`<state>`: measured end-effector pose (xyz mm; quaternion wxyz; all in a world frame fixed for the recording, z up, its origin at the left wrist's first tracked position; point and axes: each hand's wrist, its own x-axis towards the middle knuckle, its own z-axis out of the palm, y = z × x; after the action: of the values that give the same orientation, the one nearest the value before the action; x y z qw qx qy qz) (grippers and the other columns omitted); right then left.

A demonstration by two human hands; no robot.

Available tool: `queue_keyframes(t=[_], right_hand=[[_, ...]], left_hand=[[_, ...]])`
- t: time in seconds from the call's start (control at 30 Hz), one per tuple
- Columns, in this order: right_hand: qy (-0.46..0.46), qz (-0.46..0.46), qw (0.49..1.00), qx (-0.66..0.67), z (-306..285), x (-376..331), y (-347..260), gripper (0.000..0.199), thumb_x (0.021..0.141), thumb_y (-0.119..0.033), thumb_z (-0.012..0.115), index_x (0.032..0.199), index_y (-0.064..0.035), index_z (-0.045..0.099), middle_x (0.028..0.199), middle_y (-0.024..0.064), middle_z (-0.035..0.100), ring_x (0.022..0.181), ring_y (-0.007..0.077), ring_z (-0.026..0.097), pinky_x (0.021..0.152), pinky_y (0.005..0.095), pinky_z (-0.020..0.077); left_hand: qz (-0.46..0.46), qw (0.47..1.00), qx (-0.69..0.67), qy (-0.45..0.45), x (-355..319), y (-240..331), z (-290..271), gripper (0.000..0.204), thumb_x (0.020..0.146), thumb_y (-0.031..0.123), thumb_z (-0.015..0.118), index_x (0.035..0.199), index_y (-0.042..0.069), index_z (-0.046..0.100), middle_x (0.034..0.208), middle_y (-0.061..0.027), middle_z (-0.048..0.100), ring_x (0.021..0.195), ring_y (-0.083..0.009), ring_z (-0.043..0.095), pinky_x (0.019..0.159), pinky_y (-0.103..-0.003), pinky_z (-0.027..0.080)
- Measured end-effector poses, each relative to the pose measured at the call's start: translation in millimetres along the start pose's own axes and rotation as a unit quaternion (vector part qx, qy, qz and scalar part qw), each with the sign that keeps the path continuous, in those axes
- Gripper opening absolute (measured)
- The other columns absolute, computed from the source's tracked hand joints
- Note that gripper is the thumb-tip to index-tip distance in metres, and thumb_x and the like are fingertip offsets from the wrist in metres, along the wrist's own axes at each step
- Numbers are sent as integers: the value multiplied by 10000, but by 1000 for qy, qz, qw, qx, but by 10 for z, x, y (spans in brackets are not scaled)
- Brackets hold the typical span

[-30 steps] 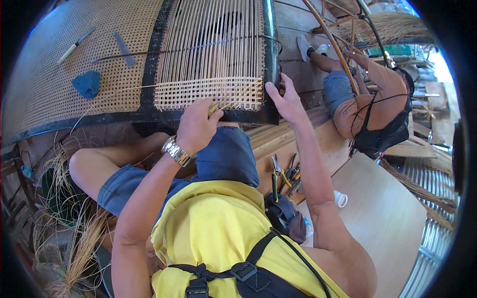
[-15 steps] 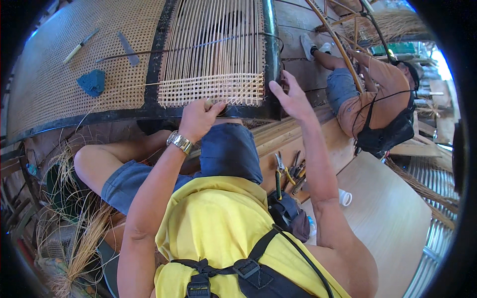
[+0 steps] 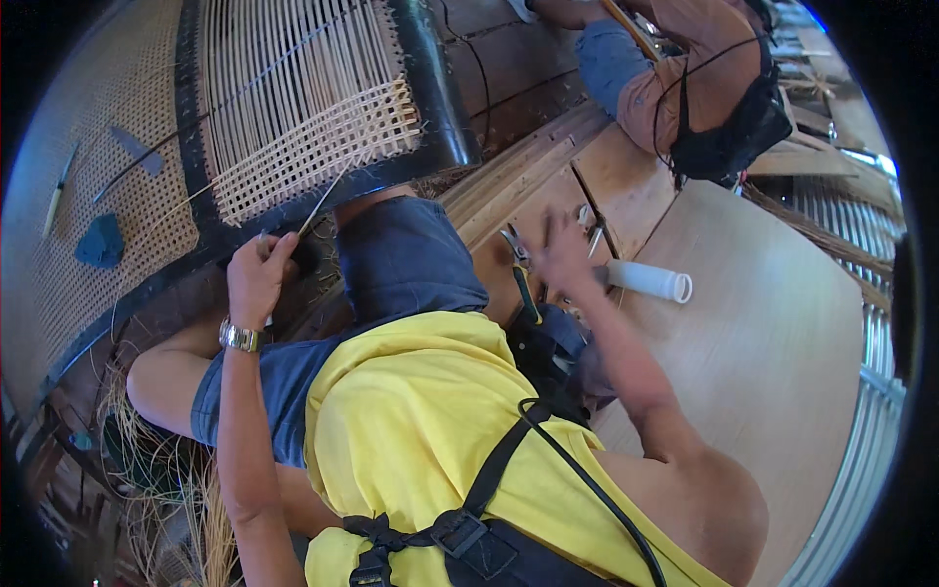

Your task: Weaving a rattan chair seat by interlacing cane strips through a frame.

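A black-framed panel [image 3: 449, 117] lies before me, with pale cane strands [image 3: 284, 68] strung lengthwise and a tight woven band [image 3: 323, 152] at its near end. Just below that edge, my left hand [image 3: 259, 277] pinches the end of a cane strand [image 3: 323, 203] that slants out of the weave. A long dark strip [image 3: 264, 73] crosses the strung part. My right hand [image 3: 567, 256] is off to the right, over a group of hand tools, its fingers smeared by motion. Beside it are pliers [image 3: 525, 279] with yellow and green handles; other tools are partly hidden by the hand.
A knife [image 3: 61, 191], a flat blade [image 3: 137, 150] and a blue lump [image 3: 100, 242] rest on finished cane webbing at left. A white tube [image 3: 650, 281] lies on the pale board [image 3: 753, 342]. Another person [image 3: 685, 78] sits at upper right. Loose strands [image 3: 186, 509] hang lower left.
The view has swung right. My right hand has left the panel's right side and moved down to the tools. My left hand has drawn back from the weave, with a strand between its fingers.
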<state>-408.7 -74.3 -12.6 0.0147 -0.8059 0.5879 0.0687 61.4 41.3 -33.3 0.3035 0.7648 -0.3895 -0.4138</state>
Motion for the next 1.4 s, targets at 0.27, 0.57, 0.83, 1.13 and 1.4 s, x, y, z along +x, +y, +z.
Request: queue_keyframes(t=[0.27,0.57,0.83,1.13,1.4], right_hand=[[-125,-24,992,-25,230,-380,-80,693,850,-444,742,1349,-21,514,1306,208,564,1168,429,558,976,542,458],[-317,98,794,510,-1286,285,-462,462,940,-313,704,1267,-14,576,980,84,629,902,155,603,803,295,487],[-499,-138,799,304,-2135,973,-1795,443,960,-417,652,1168,-27,637,928,80,668,893,123,626,761,305,491],[-566,-33,784,252,-2030,1521,-2345,421,924,-407,681,905,13,670,766,89,687,680,178,686,632,321,528],[-557,-59,805,194,-2049,1596,-2515,417,935,-387,690,858,22,665,727,74,654,650,153,673,613,307,551]], left_hand=[[4,988,-71,140,-264,121,-24,218,932,225,755,951,12,713,762,-106,679,663,-150,607,651,-321,493],[241,947,-118,173,-110,795,388,278,838,151,824,1030,16,677,942,-128,641,817,-299,645,723,-344,526],[162,954,-171,188,-47,807,528,146,915,129,734,1008,39,667,956,-118,610,781,-301,654,693,-392,534],[174,950,-205,160,17,731,510,94,927,68,693,946,25,612,938,-135,579,754,-334,626,644,-404,516],[169,942,-247,149,57,630,456,101,938,54,696,955,-7,616,891,-110,576,711,-232,577,637,-326,480]])
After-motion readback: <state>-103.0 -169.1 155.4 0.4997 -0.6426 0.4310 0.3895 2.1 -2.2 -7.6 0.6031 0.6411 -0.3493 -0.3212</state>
